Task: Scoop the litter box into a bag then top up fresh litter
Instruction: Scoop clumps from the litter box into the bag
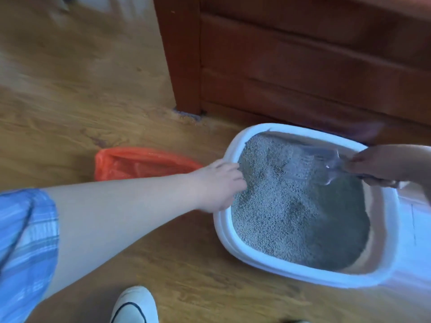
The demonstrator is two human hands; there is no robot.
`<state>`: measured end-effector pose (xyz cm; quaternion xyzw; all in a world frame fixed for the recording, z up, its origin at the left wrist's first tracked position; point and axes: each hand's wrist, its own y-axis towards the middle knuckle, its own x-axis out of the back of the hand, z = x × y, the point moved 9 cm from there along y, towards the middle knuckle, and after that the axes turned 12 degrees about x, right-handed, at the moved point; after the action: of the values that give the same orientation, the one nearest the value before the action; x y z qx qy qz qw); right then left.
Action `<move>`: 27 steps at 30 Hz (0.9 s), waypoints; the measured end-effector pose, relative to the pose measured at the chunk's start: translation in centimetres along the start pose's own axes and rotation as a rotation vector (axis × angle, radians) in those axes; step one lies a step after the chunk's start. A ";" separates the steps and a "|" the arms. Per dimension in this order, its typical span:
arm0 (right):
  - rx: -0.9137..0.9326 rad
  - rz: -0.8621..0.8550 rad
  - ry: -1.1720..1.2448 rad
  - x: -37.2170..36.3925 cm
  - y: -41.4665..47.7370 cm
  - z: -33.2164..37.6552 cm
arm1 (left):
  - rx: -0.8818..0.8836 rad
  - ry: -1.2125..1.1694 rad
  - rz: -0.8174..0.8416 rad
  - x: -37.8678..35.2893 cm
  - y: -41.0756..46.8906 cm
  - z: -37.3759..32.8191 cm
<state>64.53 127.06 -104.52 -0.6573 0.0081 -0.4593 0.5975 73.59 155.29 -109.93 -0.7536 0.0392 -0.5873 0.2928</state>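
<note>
Scooping step: my left hand clasps litter box rim, right hand grips clear scoop over litter. Next, likely: dig, carry to orange bag.

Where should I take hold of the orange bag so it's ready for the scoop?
Pinch the orange bag at its far rim, the bright folded edge, from above with the left hand, which is nearest, on the litter box rim. The bag lies slumped on the floor, mouth seemingly upward, so lifting that edge should open it. Its near side is hidden behind the forearm.
</note>
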 end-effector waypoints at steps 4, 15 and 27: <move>-0.202 0.074 -0.067 -3.3 1.5 -6.2 | 0.027 0.119 0.133 -2.7 0.7 -1.2; -0.054 -0.117 0.293 -8.7 5.8 -3.8 | 0.040 0.159 0.122 -4.3 1.5 -1.3; 0.059 -0.192 0.713 -12.8 8.5 1.4 | 0.095 0.217 0.166 -4.4 2.0 -1.6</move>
<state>62.61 132.86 -118.70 -0.4364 0.1409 -0.7134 0.5299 71.34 154.78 -114.50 -0.6651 0.1053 -0.6402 0.3697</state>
